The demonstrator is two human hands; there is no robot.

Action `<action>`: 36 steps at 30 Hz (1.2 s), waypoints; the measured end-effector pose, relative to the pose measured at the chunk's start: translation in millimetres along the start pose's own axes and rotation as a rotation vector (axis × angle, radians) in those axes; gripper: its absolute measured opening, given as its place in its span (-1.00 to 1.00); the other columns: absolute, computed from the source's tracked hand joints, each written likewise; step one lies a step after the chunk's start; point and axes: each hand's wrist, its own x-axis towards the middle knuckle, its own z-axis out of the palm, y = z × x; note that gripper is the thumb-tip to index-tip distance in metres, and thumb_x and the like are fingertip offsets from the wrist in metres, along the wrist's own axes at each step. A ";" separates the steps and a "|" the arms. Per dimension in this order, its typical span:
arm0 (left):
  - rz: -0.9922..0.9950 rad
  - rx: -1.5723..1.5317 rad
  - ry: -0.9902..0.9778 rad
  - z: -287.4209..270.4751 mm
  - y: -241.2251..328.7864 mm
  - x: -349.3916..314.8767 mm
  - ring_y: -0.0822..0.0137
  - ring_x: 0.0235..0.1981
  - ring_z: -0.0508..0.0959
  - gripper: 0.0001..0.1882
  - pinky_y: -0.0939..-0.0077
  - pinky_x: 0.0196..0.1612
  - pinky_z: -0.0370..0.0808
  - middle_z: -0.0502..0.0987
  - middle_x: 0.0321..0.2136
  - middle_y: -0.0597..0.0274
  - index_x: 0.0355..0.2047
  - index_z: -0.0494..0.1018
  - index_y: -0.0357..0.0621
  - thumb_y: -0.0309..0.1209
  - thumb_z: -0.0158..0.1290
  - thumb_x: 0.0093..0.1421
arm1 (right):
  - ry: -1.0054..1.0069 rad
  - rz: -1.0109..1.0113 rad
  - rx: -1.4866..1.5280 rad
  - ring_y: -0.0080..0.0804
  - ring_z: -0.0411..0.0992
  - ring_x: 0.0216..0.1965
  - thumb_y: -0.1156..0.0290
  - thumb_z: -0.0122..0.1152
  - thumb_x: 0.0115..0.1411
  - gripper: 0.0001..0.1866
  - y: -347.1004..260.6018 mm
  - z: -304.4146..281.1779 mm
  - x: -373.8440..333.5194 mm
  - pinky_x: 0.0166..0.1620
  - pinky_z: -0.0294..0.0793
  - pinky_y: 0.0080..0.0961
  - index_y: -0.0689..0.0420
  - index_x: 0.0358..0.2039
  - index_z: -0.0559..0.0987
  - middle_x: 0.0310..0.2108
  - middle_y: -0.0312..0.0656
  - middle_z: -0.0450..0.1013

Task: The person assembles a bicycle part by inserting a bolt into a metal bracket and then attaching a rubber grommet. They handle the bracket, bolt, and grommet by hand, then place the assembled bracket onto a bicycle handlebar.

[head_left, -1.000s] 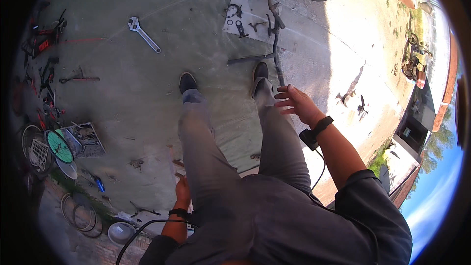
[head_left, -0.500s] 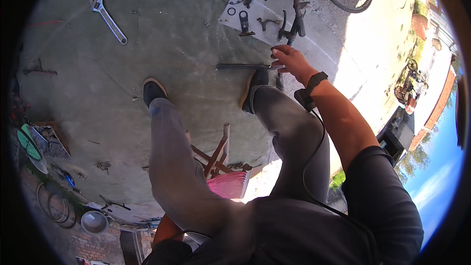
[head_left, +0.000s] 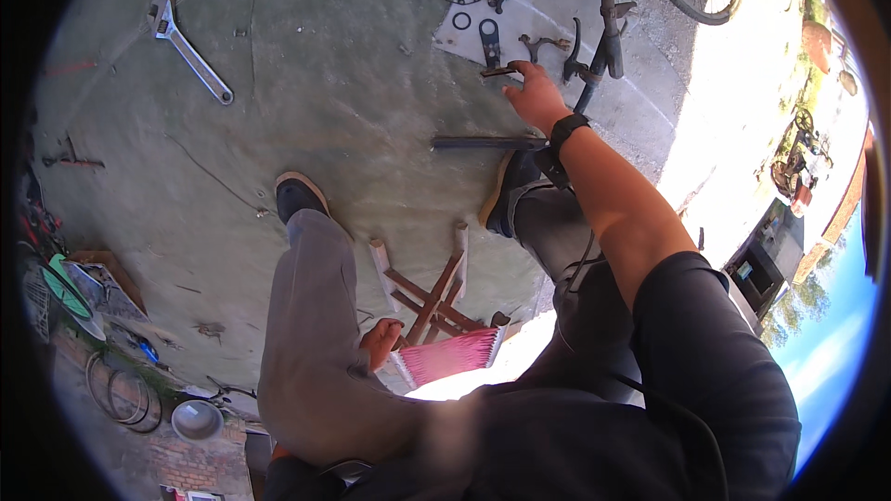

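- R hand [head_left: 538, 100]: thumb/fingers apart, nr narrow dark metal-looking bar [head_left: 496, 72]; prob. stiff, lightish; grip mid-length
- L hand [head_left: 380, 343]: can't tell grip; by pink-seated wooden folding stool [head_left: 447, 359]

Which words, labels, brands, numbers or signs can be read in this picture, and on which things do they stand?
None can be read.
Adjustable wrench: any marking on its handle is too small to read.
Dark flat part near the right hand: no lettering visible.
Pink stool seat: no words can be made out.
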 end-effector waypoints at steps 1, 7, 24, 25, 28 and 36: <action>-0.029 0.015 -0.068 -6.5 0.6 0.6 0.52 -0.35 0.47 -0.58 0.55 -0.18 0.38 0.60 -0.33 0.17 0.07 0.28 -0.25 -0.13 -0.24 0.50 | 0.004 -0.007 -0.028 0.09 0.38 0.13 0.29 0.27 0.14 -0.47 -0.4 2.4 3.4 0.14 0.42 -0.14 0.08 0.14 0.46 0.13 0.05 0.36; -0.156 -0.004 -0.094 -37.0 14.4 -4.0 0.34 -0.06 0.57 -0.44 0.37 0.09 0.42 0.59 -0.12 0.09 0.20 0.23 -0.18 0.04 -0.26 0.47 | 0.026 -0.027 -0.159 0.05 0.41 0.07 0.41 0.22 0.15 -0.60 -5.0 9.4 22.0 0.06 0.46 -0.13 0.06 0.04 0.50 0.04 0.00 0.41; -0.048 0.411 0.767 -169.1 102.9 -103.4 0.27 -0.05 0.57 -0.47 0.34 0.00 0.47 0.56 -0.06 0.08 0.11 0.35 -0.25 -0.04 -0.06 0.40 | -0.253 -0.217 0.284 -0.30 0.58 -0.30 0.35 0.24 0.20 -0.72 -73.6 -98.4 4.0 -0.22 0.53 -0.36 0.23 -0.13 0.59 -0.31 -0.11 0.59; 0.041 0.371 0.855 -175.5 124.8 -117.4 0.28 -0.06 0.56 -0.48 0.36 0.00 0.47 0.56 -0.07 0.09 0.10 0.36 -0.26 -0.05 -0.05 0.40 | -0.313 -0.156 0.423 -0.39 0.58 -0.34 0.35 0.24 0.22 -0.73 -81.9 -108.9 -7.3 -0.25 0.54 -0.42 0.25 -0.14 0.58 -0.34 -0.14 0.58; 0.354 0.227 1.041 -177.1 207.5 -161.0 0.32 -0.07 0.56 -0.51 0.43 -0.03 0.47 0.56 -0.09 0.10 0.11 0.37 -0.27 -0.10 -0.01 0.39 | -0.339 -0.247 0.683 -0.56 0.54 -0.40 0.37 0.23 0.26 -0.76 -107.3 -145.5 -49.8 -0.32 0.49 -0.56 0.25 -0.14 0.55 -0.37 -0.27 0.53; 1.087 0.530 0.794 -3.4 395.2 -203.3 0.33 -0.02 0.55 -0.60 0.48 0.06 0.43 0.56 -0.06 0.11 0.12 0.36 -0.30 -0.31 0.04 0.38 | -0.350 -0.530 1.067 -0.53 0.55 -0.33 0.29 0.20 0.32 -0.72 -150.4 -198.3 -188.9 -0.24 0.48 -0.62 0.21 -0.08 0.51 -0.26 -0.24 0.55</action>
